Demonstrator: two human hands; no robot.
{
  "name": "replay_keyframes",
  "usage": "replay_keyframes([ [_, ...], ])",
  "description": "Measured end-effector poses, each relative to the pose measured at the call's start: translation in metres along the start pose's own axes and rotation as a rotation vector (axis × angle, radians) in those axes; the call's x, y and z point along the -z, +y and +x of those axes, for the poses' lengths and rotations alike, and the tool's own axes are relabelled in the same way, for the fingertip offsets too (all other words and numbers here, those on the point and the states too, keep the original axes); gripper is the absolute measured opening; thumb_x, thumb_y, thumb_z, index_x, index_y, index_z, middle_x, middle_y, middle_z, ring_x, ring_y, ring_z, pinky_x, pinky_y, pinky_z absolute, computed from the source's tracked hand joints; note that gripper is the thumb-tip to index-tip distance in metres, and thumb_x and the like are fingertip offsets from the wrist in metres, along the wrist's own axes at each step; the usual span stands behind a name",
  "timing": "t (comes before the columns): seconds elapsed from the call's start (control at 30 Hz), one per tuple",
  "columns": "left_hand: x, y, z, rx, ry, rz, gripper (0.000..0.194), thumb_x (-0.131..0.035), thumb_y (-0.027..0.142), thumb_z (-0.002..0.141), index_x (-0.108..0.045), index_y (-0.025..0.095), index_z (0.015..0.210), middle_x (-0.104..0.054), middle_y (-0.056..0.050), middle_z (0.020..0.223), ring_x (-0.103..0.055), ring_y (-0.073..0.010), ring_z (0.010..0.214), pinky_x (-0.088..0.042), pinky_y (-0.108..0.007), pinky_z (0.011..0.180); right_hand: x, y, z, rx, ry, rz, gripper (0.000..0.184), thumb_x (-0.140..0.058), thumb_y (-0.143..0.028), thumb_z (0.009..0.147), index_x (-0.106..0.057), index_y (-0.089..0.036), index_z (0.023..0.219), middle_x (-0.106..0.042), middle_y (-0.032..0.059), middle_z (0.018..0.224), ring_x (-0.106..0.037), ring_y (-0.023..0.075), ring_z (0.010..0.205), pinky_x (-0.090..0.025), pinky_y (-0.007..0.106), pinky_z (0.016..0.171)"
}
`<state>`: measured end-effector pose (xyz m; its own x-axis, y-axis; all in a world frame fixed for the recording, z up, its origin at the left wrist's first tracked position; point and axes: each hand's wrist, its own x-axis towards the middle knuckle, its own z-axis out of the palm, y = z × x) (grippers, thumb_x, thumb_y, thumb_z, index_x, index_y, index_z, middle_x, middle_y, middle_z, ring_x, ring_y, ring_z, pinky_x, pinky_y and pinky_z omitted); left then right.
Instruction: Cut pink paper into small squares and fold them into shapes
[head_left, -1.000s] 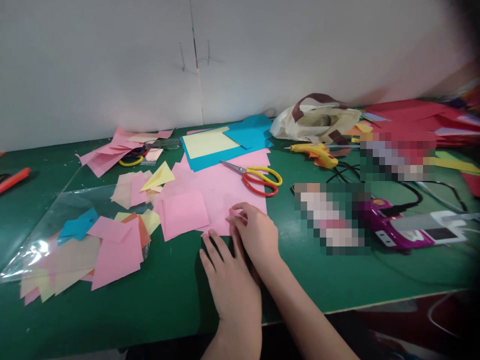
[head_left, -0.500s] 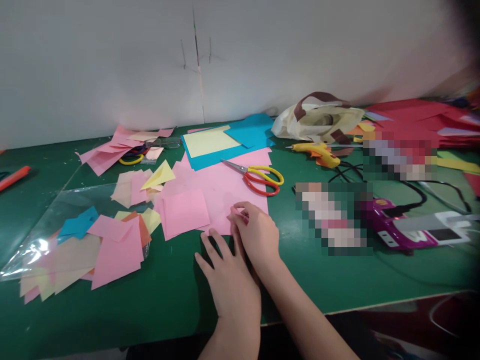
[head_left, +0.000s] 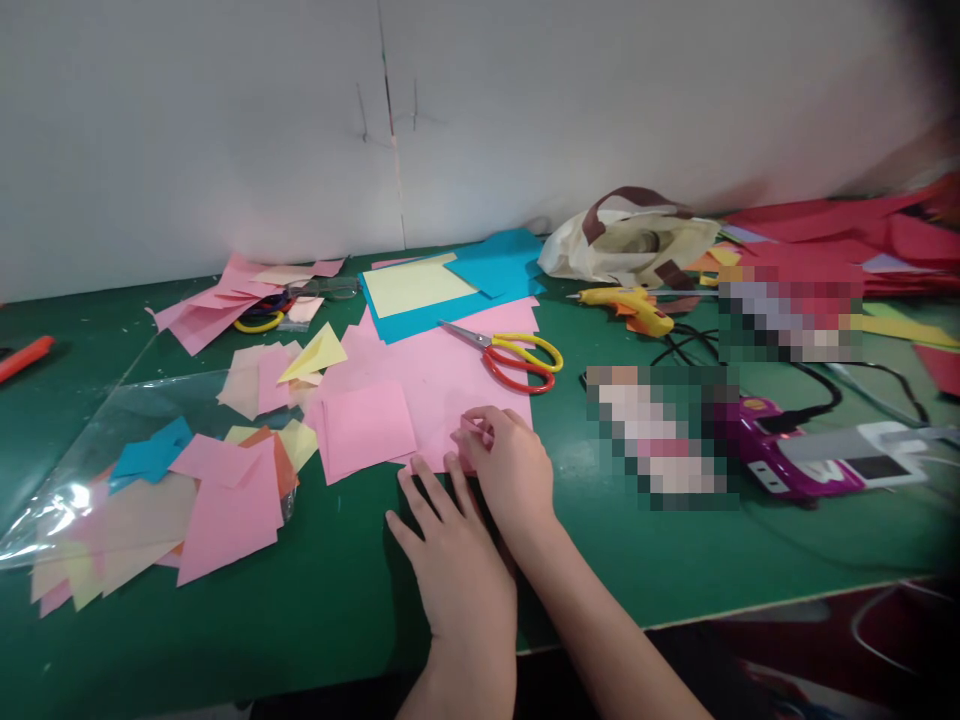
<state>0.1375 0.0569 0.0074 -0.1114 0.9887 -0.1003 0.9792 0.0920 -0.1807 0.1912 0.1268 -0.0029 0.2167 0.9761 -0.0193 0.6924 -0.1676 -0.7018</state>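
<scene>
My left hand (head_left: 450, 555) lies flat on the green table (head_left: 337, 610), fingers stretched out, fingertips at the near edge of a large pink paper sheet (head_left: 442, 385). My right hand (head_left: 508, 470) rests just beyond it with its fingers curled, pinching a small pink piece of paper (head_left: 466, 432) at the sheet's near edge. A pink paper square (head_left: 366, 428) lies just left of the hands. Red and yellow scissors (head_left: 517, 358) lie on the sheet's far right corner.
Coloured paper squares spill from a clear plastic bag (head_left: 112, 440) at left. Blue and yellow sheets (head_left: 435, 285) lie behind. A yellow glue gun (head_left: 630, 305), a cloth bag (head_left: 630, 245), cables and a purple device (head_left: 780, 450) sit at right.
My left hand's fingers have slid slightly forward to touch the sheet's edge. The right hand keeps its pinch in nearly the same spot.
</scene>
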Motion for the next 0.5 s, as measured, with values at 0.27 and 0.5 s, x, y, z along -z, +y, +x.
replay_keyframes([
  [0.27, 0.0020, -0.0034, 0.0007, -0.035, -0.018, -0.052, 0.068, -0.059, 0.026, 0.076, -0.036, 0.015, 0.139, -0.041, -0.024, 0.140, -0.033, -0.0433, 0.129, -0.037, -0.058, 0.095, -0.0008, 0.0041, 0.0018, 0.001, 0.042, 0.034, 0.013, -0.054, -0.022, 0.078, -0.065, -0.018, 0.082, -0.064, 0.0065, 0.077, -0.057, 0.0195, 0.069, -0.040, 0.029, 0.061],
  [0.5, 0.0012, -0.0040, 0.0004, -0.028, -0.020, -0.027, 0.068, -0.059, 0.034, 0.077, -0.039, 0.013, 0.138, -0.040, -0.023, 0.140, -0.034, -0.0418, 0.129, -0.038, -0.055, 0.095, 0.0004, 0.0026, 0.0023, -0.019, 0.003, -0.005, 0.009, -0.053, -0.022, 0.080, -0.062, -0.020, 0.082, -0.063, 0.0041, 0.076, -0.056, 0.0187, 0.069, -0.036, 0.027, 0.058],
])
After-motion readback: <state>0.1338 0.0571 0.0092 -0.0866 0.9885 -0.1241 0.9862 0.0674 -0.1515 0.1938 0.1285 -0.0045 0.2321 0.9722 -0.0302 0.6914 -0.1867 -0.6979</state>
